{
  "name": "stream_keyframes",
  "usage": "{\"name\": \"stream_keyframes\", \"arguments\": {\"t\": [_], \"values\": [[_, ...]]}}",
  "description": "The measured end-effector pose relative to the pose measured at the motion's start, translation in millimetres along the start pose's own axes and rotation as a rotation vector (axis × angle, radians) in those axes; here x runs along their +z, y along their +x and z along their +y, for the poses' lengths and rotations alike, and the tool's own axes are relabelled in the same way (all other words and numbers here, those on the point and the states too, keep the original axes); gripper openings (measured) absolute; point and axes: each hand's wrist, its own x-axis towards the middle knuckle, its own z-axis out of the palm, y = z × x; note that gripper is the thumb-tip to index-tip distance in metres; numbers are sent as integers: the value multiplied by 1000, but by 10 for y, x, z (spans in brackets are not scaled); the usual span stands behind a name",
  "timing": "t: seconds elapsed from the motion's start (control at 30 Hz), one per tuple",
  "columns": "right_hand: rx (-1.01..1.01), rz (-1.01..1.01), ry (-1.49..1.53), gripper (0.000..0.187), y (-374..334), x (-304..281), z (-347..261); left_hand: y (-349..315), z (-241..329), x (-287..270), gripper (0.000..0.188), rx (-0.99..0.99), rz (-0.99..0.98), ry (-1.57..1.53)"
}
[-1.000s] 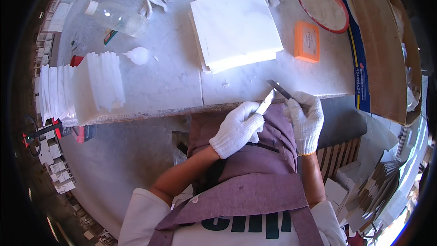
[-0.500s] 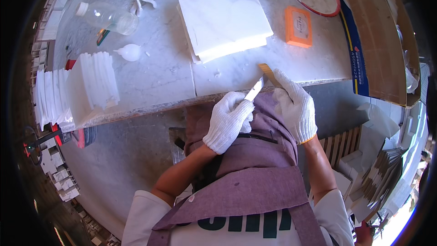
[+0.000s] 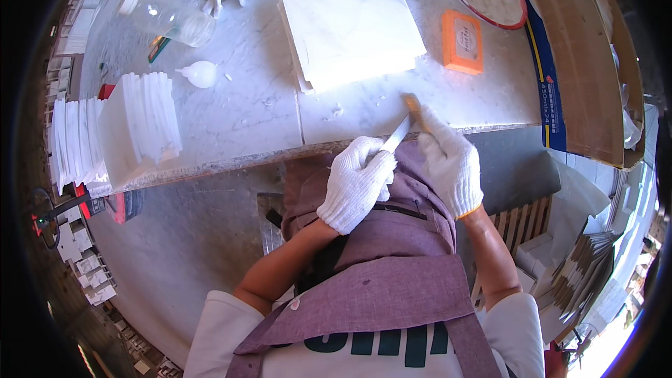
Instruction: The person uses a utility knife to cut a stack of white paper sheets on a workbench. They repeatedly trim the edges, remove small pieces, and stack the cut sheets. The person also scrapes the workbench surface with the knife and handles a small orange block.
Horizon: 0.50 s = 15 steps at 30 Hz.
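"White ribbed knit, slightly fuzzy, covers both hands. What do they hold?"

"Just right of centre, the left hand is closed around a thin, flat, pale blade-like strip. Above and right of it, the right hand pinches a flat brownish-yellow strip, whose surface is too blurred to read."

"And the surroundings?"

"A grey-veined, polished stone slab table with a rough front edge. Upper centre, a stack of smooth white square sheets; upper right, a rounded orange box; upper left, a clear plastic bottle lying on its side and a white teardrop-shaped bulb."

"How does the pale strip look?"

"Narrow, straight-sided and bright, its lower end hidden inside the glove."

"Which way does it point?"

"Its long axis slants from lower left to upper right, free end up and right. The brownish-yellow one leans the other way, its free end toward the upper left. They cross close together near the table's edge; I can't tell whether they touch."
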Motion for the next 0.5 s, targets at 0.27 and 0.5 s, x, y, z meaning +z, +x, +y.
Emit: {"name": "stream_keyframes", "arguments": {"t": [0.27, 0.5], "values": [[-53, 54, 100, 38, 2, 66, -27, 21, -42, -15, 16, -35, 17, -30], [-224, -40, 93, 36, -70, 115, 66, 9, -59, -15, 17, -7, 17, -47]]}}
